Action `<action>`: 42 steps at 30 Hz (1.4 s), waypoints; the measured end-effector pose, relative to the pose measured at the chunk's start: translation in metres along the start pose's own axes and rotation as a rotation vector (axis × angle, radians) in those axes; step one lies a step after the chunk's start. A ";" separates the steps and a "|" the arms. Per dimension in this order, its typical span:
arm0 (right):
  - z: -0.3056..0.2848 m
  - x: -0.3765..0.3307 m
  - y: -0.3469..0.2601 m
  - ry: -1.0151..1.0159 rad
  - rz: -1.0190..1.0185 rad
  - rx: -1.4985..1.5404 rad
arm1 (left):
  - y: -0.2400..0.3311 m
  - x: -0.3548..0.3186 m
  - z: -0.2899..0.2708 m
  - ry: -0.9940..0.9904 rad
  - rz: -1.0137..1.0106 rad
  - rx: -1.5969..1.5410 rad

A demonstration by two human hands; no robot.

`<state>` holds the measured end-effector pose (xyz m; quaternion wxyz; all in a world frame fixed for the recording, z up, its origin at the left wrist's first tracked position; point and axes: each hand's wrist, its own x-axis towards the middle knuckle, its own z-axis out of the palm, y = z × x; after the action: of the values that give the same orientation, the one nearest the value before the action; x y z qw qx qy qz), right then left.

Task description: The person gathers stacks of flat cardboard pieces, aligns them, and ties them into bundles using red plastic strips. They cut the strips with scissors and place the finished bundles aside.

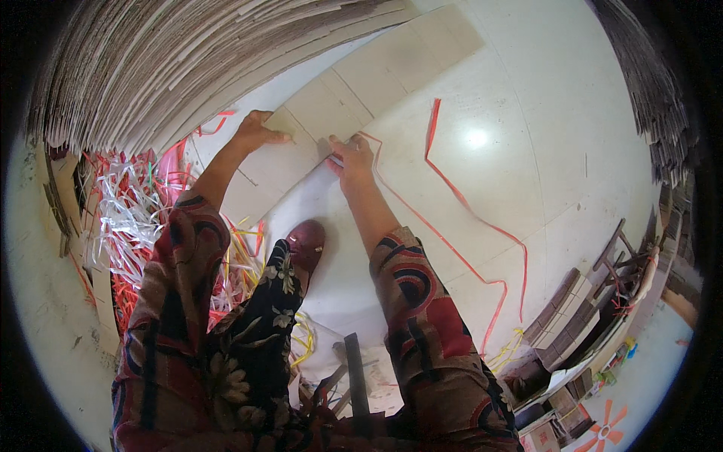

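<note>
Head view: left hand (258, 132), partly hidden, and right hand (354, 158) grip the cardboard (330, 105).

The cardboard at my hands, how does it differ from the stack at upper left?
The cardboard shows a broad, flat face crossed by lines; the stack shows mostly edges. The cardboard looks thin, while the stack has many layers. The left hand and right hand touch the cardboard; neither touches the stack. Both are brownish.
</note>
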<state>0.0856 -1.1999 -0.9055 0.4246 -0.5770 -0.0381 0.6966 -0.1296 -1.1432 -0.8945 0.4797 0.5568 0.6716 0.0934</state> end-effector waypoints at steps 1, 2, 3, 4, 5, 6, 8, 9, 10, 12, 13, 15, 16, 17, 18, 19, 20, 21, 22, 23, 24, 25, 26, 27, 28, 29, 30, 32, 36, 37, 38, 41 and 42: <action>-0.001 -0.001 0.000 -0.040 0.032 0.015 | 0.001 -0.005 -0.005 -0.028 0.014 -0.092; -0.002 -0.002 -0.002 -0.081 0.065 0.030 | 0.002 -0.011 -0.012 -0.053 0.028 -0.184; 0.001 -0.003 -0.006 -0.133 0.093 0.053 | 0.013 -0.019 -0.026 -0.070 0.047 -0.267; 0.000 -0.006 -0.013 -0.125 0.072 0.029 | 0.037 -0.031 -0.034 0.029 0.143 -0.016; 0.009 -0.013 -0.020 -0.128 0.062 0.006 | 0.031 -0.045 -0.042 0.119 0.216 0.071; 0.018 -0.023 -0.027 -0.134 0.049 -0.016 | 0.026 -0.064 -0.055 0.209 0.292 0.160; 0.028 -0.044 -0.045 -0.270 0.043 0.101 | 0.038 -0.095 -0.073 0.310 0.398 0.249; 0.028 -0.056 -0.056 -0.331 0.033 0.153 | 0.049 -0.113 -0.075 0.310 0.419 0.246; 0.022 -0.069 -0.073 -0.372 0.005 0.232 | 0.078 -0.127 -0.081 0.230 0.389 0.269; 0.027 -0.105 -0.088 -0.500 0.007 0.388 | 0.088 -0.161 -0.104 0.189 0.266 0.021; 0.024 -0.122 -0.098 -0.514 0.024 0.377 | 0.103 -0.177 -0.114 0.162 0.212 -0.039; 0.013 -0.149 -0.112 -0.531 0.034 0.355 | 0.140 -0.203 -0.134 0.109 0.115 -0.094; 0.012 -0.161 -0.112 -0.567 0.039 0.364 | 0.148 -0.216 -0.151 0.087 0.252 -0.152; 0.019 -0.183 -0.119 -0.510 0.062 0.304 | 0.158 -0.230 -0.167 0.071 0.264 -0.091; 0.028 -0.207 -0.128 -0.458 0.089 0.250 | 0.170 -0.245 -0.187 -0.001 0.185 -0.090; 0.045 -0.236 -0.145 -0.319 0.109 0.131 | 0.180 -0.253 -0.204 -0.072 0.119 -0.096; 0.052 -0.255 -0.155 -0.345 0.104 0.118 | 0.192 -0.259 -0.221 -0.099 0.167 -0.087; 0.058 -0.268 -0.159 -0.393 0.104 0.107 | 0.198 -0.268 -0.236 -0.106 0.208 -0.065; 0.067 -0.285 -0.168 -0.371 0.142 0.170 | 0.209 -0.272 -0.254 -0.129 0.257 -0.052; 0.082 -0.301 -0.178 -0.354 0.190 0.238 | 0.222 -0.282 -0.273 -0.134 0.204 -0.095; 0.109 -0.320 -0.199 -0.328 0.178 0.285 | 0.232 -0.292 -0.291 -0.135 0.155 -0.138; 0.143 -0.350 -0.228 -0.301 0.167 0.333 | 0.243 -0.301 -0.309 -0.140 0.106 -0.183; 0.165 -0.372 -0.246 -0.270 0.162 0.393 | 0.255 -0.310 -0.325 -0.155 0.089 -0.171; 0.176 -0.378 -0.251 -0.296 0.153 0.354 | 0.268 -0.319 -0.342 -0.170 0.070 -0.159; 0.181 -0.378 -0.250 -0.322 0.143 0.313 | 0.276 -0.329 -0.355 -0.186 0.050 -0.148; 0.191 -0.381 -0.250 -0.352 0.146 0.275 | 0.273 -0.343 -0.368 -0.180 0.019 -0.162; 0.204 -0.387 -0.250 -0.399 0.138 0.275 | 0.265 -0.356 -0.382 -0.173 -0.014 -0.176; 0.229 -0.397 -0.255 -0.383 0.133 0.287 | 0.287 -0.366 -0.404 -0.166 0.041 -0.149; 0.271 -0.407 -0.283 -0.475 0.164 0.239 | 0.319 -0.373 -0.437 0.002 0.194 -0.254; 0.277 -0.408 -0.284 -0.499 0.204 0.199 | 0.320 -0.376 -0.446 0.011 0.165 -0.241; 0.289 -0.406 -0.280 -0.513 0.216 0.180 | 0.323 -0.377 -0.455 0.017 0.141 -0.229; 0.334 -0.420 -0.302 -0.516 0.230 0.076 | 0.310 -0.367 -0.479 0.039 0.099 -0.227; 0.348 -0.419 -0.308 -0.535 0.212 0.064 | 0.314 -0.364 -0.486 0.061 0.115 -0.303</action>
<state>-0.0477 -1.1180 -0.3002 0.3425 -0.3597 -0.0661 0.8654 -0.3162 -1.1352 -0.2369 0.5317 0.5124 0.6310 0.2379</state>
